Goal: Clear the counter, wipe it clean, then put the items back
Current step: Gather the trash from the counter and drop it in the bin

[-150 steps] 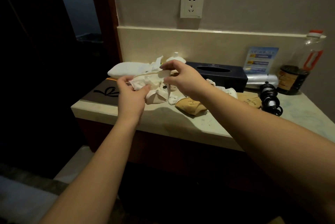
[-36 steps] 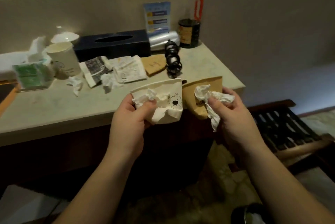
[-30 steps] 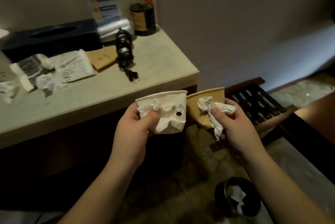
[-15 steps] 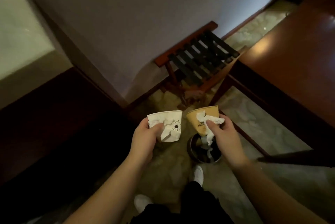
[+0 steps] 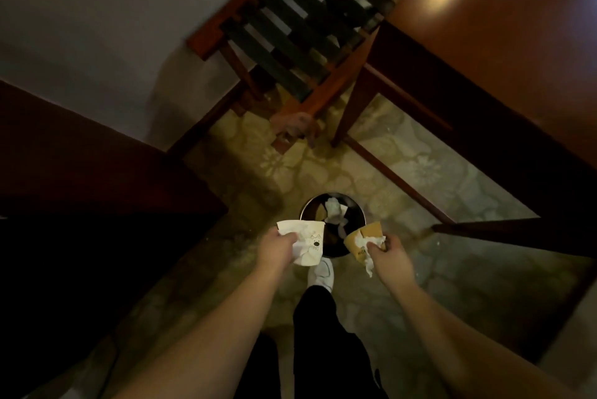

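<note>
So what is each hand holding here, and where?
Left hand grips the white paper cup by its rim and side. Right hand grips the brown paper cup at its rim, pinching tissue.

Crumpled paper cups (image 5: 308,245); glossy wooden table (image 5: 504,43)

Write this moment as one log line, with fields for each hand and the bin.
left hand: grips crumpled white paper cup | right hand: grips brown paper cup and white tissue | round black bin: below, trash inside
</note>
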`<action>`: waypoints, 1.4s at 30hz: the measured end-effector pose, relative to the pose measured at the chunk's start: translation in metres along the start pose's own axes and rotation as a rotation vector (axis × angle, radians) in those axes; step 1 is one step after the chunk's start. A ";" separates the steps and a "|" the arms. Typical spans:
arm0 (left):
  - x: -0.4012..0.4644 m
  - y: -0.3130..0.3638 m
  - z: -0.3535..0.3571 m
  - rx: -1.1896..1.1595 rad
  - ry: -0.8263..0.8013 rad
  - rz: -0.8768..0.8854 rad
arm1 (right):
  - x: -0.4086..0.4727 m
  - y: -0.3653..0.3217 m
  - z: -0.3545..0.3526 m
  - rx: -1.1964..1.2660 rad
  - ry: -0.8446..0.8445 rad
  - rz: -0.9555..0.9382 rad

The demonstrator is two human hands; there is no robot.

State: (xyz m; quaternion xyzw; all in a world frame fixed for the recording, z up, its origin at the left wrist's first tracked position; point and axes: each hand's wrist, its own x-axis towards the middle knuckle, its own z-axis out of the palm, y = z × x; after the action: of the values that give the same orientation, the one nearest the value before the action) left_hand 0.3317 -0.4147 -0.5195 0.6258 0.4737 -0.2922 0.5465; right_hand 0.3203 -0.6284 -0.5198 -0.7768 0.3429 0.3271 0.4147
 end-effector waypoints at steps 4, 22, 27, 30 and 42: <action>0.055 -0.022 0.034 0.079 0.017 -0.056 | 0.055 0.021 0.018 0.007 -0.011 0.054; 0.166 -0.068 0.101 0.203 -0.090 -0.088 | 0.177 0.070 0.079 -0.216 -0.153 0.000; 0.145 -0.055 0.092 0.390 -0.143 -0.076 | 0.175 0.069 0.070 -0.326 -0.206 0.029; 0.135 -0.048 0.080 0.490 -0.139 -0.048 | 0.165 0.064 0.062 -0.363 -0.253 0.022; 0.011 0.028 -0.004 0.668 -0.101 0.162 | 0.055 -0.031 0.008 -0.670 -0.333 -0.187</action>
State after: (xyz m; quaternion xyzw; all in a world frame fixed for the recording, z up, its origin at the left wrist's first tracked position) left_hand 0.3612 -0.4062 -0.5169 0.7905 0.2730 -0.4172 0.3557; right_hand 0.3736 -0.6230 -0.5543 -0.8335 0.0725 0.5035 0.2158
